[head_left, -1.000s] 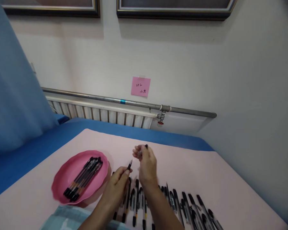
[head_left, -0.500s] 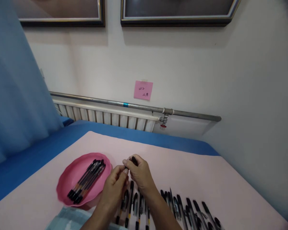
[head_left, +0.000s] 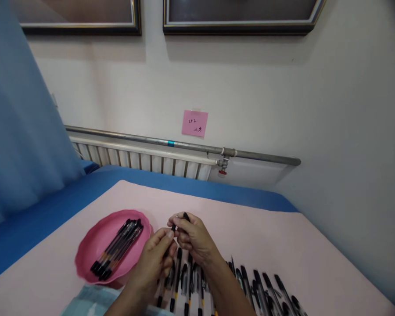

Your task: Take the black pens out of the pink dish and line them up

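Note:
My left hand (head_left: 153, 259) is closed, pinching a pen (head_left: 173, 228) by its black grip, with a small shiny tip pointing up. Close against it, my right hand (head_left: 195, 237) has its fingers closed with a black pen cap (head_left: 186, 216) sticking out above the index finger. The thumb and fingers of the right hand are at the pen's tip. Most of the pen's barrel is hidden by my left hand. Below and between my forearms lie several clear-barrelled pens (head_left: 177, 276) with black ends, partly covered by my arms.
A pink scalloped dish (head_left: 82, 259) at left holds a bundle of black pens (head_left: 118, 250). More pen parts and caps (head_left: 266, 289) lie at right on the pink mat (head_left: 250, 232). Light blue fabric (head_left: 88, 300) is at the front edge. Behind are a radiator (head_left: 145, 161) and pipe (head_left: 263, 156).
My right hand has turned slightly and its fingers have shifted at the pen's tip, so more of the black grip shows. The view has moved slightly; the dish and pens stay put.

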A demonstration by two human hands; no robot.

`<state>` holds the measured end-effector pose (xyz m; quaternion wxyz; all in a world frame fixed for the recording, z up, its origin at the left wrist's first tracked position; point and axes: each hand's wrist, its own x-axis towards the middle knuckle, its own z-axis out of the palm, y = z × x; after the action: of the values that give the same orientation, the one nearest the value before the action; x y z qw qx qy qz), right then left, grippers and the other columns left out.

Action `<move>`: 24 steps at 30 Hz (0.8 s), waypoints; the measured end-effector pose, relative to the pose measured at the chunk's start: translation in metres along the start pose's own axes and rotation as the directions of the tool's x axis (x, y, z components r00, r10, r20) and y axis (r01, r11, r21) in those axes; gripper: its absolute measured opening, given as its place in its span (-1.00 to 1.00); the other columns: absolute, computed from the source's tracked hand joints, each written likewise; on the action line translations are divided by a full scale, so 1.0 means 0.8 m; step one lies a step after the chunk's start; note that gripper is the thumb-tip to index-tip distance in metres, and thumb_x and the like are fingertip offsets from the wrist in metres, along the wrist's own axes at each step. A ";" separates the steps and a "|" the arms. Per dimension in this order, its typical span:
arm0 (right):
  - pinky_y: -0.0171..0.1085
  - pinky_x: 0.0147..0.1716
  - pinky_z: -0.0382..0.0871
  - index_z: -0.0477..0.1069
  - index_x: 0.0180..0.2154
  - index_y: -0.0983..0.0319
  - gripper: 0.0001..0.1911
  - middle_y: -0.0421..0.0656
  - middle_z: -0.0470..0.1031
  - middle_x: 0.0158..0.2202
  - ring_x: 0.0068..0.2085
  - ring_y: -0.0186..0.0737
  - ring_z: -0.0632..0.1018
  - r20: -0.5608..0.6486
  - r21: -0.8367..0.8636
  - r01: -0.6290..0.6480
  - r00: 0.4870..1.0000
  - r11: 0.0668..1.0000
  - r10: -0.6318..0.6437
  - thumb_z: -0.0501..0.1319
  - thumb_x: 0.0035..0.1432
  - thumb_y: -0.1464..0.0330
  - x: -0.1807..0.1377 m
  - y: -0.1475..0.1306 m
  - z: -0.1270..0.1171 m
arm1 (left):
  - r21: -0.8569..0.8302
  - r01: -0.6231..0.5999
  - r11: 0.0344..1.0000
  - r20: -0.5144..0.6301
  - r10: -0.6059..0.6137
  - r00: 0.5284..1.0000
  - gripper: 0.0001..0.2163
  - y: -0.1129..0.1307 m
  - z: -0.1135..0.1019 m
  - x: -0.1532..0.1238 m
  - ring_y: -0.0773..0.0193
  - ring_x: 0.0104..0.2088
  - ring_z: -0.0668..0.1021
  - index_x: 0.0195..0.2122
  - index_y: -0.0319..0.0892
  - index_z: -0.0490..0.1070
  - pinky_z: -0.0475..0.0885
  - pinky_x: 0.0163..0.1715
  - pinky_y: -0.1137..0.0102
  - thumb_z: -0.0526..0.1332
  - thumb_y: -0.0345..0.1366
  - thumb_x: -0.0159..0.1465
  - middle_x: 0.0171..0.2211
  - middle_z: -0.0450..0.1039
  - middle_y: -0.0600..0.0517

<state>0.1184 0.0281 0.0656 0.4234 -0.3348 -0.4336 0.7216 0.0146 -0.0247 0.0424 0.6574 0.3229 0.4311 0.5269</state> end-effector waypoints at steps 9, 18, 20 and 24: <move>-0.50 -0.80 -0.15 0.24 -0.55 0.26 -0.75 -0.43 0.10 -0.76 -0.76 -0.59 0.04 -0.244 -0.063 0.135 0.959 0.989 -0.146 0.30 -0.19 0.31 0.013 0.021 0.009 | 0.118 -0.070 0.991 -0.076 0.079 0.994 -0.70 -0.003 -0.004 0.008 0.60 -0.76 0.04 -0.40 -0.17 0.23 -0.12 -0.78 0.62 0.17 -0.02 0.09 -0.67 0.08 0.26; -0.49 -0.81 -0.18 0.32 -0.43 0.27 -0.74 -0.35 0.25 -0.66 -0.75 -0.60 0.05 -0.184 0.014 0.097 0.979 0.995 -0.093 0.29 -0.16 0.26 0.009 0.017 0.009 | 0.132 -0.077 0.988 -0.059 0.085 0.995 -0.69 -0.004 -0.005 0.006 0.58 -0.76 0.04 -0.39 -0.16 0.24 -0.11 -0.77 0.61 0.16 0.00 0.08 -0.68 0.07 0.26; -0.50 -0.80 -0.15 0.26 -0.51 0.26 -0.74 -0.39 0.18 -0.70 -0.75 -0.59 0.06 -0.233 -0.014 0.119 0.965 0.993 -0.119 0.31 -0.20 0.28 0.010 0.019 0.011 | 0.158 -0.095 0.983 -0.065 0.106 0.992 -0.69 -0.005 -0.005 0.007 0.57 -0.75 0.06 -0.41 -0.17 0.24 -0.09 -0.76 0.61 0.17 -0.01 0.08 -0.69 0.06 0.26; -0.50 -0.80 -0.17 0.29 -0.51 0.27 -0.77 -0.43 0.06 -0.76 -0.75 -0.59 0.02 -0.183 0.019 0.088 0.980 0.996 -0.083 0.30 -0.18 0.29 0.010 0.019 0.007 | 0.143 -0.066 0.987 -0.051 0.075 0.996 -0.68 -0.005 -0.005 0.008 0.58 -0.77 0.03 -0.44 -0.16 0.21 -0.12 -0.78 0.60 0.16 0.01 0.07 -0.68 0.07 0.26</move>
<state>0.1053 0.0293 0.0531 0.4962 -0.3749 -0.3973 0.6749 0.0133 -0.0196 0.0356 0.6013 0.3687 0.4742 0.5269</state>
